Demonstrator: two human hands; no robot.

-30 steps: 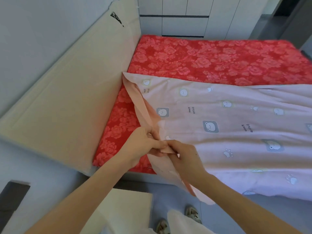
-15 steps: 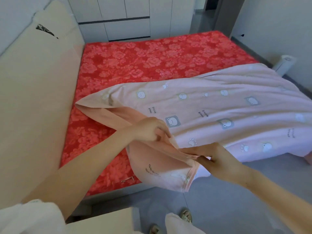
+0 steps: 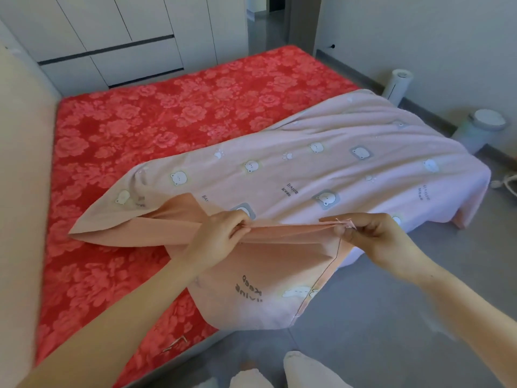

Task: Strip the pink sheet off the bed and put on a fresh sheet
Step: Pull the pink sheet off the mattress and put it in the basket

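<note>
A person's hands pull a hem of the pink sheet point(image 3: 321, 175) taut between them at the near side of the bed point(image 3: 140, 130). The left hand point(image 3: 221, 233), at centre, has its fingers curled tight round the gathered edge; the right hand point(image 3: 372, 236), toward 3 o'clock, pinches the hem's end between thumb and fingertips. The sheet, printed with bears and paw marks, covers the bed from centre out to 3 o'clock and drapes over the corner there. One loose corner is folded back, pointing to 9 o'clock, and a flap hangs off the near edge toward 6 o'clock. The bed's red floral top lies bare from 7 round to 12 o'clock. A cream headboard point(image 3: 19, 191) stands at 9 o'clock, a white wardrobe point(image 3: 126, 37) at 11, and a white bin point(image 3: 481, 130) on the grey floor point(image 3: 391, 303) at 2.
</note>
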